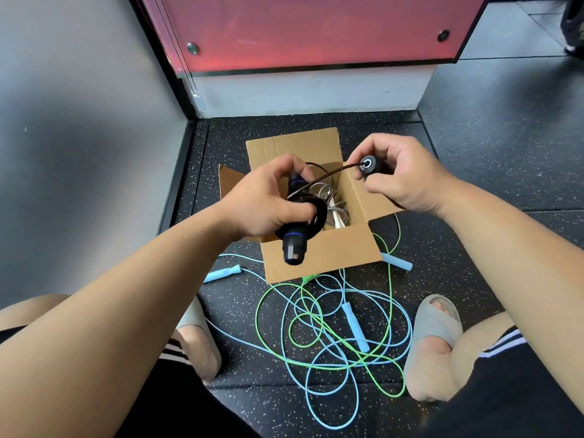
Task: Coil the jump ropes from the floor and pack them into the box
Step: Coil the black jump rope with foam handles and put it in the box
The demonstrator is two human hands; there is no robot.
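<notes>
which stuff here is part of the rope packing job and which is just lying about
Job: black rope, handles gripped by left hand and right hand; cardboard box; white rope inside it; blue rope and green rope on floor.
Just there: grey slippers; red panel.

1. The open brown cardboard box [322, 257] sits mid-scene on the speckled black rubber floor [474, 153].
2. A pale coiled rope [335, 207] lies in the box.
3. Over the box, the left hand [268, 200] grips a black rope handle [295, 248] at 9 o'clock; the right hand [401, 175] pinches the second black handle [368, 165] at 2 o'clock.
4. A green-and-blue rope tangle [331, 330] lies at 6 o'clock, between grey slide sandals [437, 324].
</notes>
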